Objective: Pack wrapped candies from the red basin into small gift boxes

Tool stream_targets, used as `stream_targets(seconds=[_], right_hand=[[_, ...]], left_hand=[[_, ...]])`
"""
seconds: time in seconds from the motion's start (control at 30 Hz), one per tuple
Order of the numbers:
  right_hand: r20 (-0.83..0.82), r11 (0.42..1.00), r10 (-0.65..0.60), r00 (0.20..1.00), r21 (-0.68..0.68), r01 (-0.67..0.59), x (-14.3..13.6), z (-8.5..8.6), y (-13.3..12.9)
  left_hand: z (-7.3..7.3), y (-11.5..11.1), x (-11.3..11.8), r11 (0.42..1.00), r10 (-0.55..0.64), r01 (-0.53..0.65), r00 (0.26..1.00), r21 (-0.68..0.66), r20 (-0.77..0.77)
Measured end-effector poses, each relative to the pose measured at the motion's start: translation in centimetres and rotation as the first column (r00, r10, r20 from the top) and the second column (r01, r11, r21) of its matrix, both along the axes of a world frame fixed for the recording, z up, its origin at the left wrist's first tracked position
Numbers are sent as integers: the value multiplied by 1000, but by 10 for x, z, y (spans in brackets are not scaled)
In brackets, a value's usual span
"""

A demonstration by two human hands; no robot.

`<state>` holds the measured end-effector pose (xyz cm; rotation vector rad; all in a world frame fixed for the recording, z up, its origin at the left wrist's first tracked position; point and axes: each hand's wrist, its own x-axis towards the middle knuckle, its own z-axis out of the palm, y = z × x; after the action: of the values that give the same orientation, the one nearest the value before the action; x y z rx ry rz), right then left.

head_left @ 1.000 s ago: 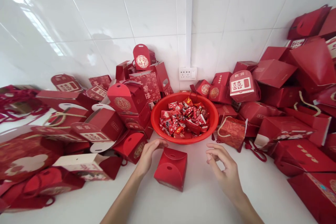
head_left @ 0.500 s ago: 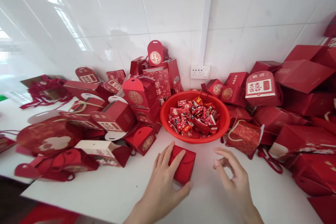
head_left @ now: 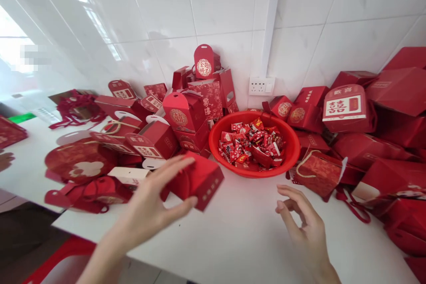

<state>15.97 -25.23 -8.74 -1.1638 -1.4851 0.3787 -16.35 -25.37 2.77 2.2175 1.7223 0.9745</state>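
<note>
My left hand (head_left: 155, 206) grips a small red box (head_left: 204, 177) between thumb and fingers, tilted and raised off the white table (head_left: 233, 230). Gold-coloured characters show on the box's side. My right hand (head_left: 304, 226) hovers over the table on the right, fingers curved and apart from the thumb, with nothing in it. Behind the hands sits a round red basin (head_left: 254, 173) holding many wrapped candies (head_left: 253, 144).
Red gift boxes (head_left: 153, 140) are heaped on the left, and a larger pile (head_left: 382, 142) stands on the right. A socket (head_left: 262, 86) is on the tiled wall. Another person's hand (head_left: 5, 159) shows at the far left edge.
My left hand has lifted the small red box off the table and carried it leftward, tilting it. My right hand keeps about the same pose. The view has shifted slightly left.
</note>
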Motion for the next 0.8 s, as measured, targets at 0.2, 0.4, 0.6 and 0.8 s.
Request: stream_targets(seconds=[0.2,0.4,0.6,0.8], right_hand=[[5,999,27,1000,34,-27,0,3,0],[6,999,18,1000,31,-18,1,4,1],[13,999,25,1000,34,-25,0,4,0],[26,999,28,999,26,-29,-1,6,0]], left_hand=[[28,48,-45,981,196,-191,959,44,-205],[1,70,-59,992,107,-124,935,-27,-338],[3,64,-58,999,13,2,933,42,-359],[13,60,-48,999,-35,42,964,20,-262]])
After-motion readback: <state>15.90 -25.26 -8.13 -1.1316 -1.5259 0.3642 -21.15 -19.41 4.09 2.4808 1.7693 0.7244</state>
